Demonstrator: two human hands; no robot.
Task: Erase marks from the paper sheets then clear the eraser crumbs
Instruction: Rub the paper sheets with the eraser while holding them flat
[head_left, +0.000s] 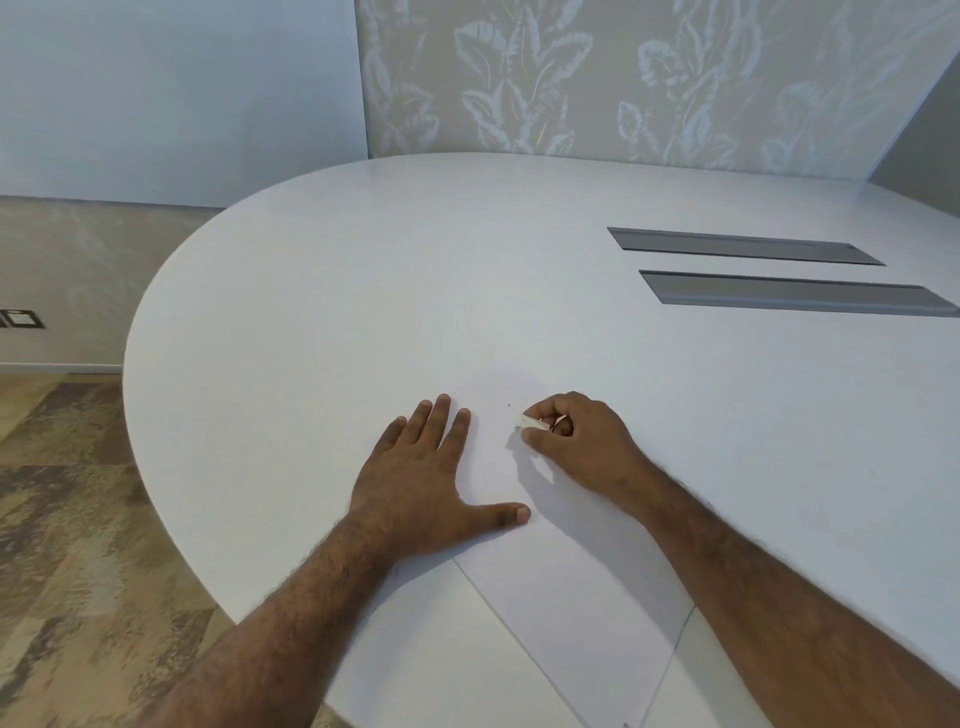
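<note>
A white paper sheet (571, 587) lies on the white table (363, 291), running from the near edge up to my hands. My left hand (431, 478) presses flat on the sheet's left part, fingers straight and thumb spread to the right. To its right, my right hand (576, 441) pinches a small white eraser (531, 423) between thumb and fingers, its tip down on the paper. A tiny dark speck (508, 406) sits on the paper just beyond the eraser. More white sheets (457, 649) show under the top sheet near the front edge.
Two grey recessed slots, one (743, 247) behind the other (800, 293), are set into the table at the far right. The table's rounded edge curves along the left, with patterned floor (67, 519) below. A leaf-patterned wall (623, 78) stands behind.
</note>
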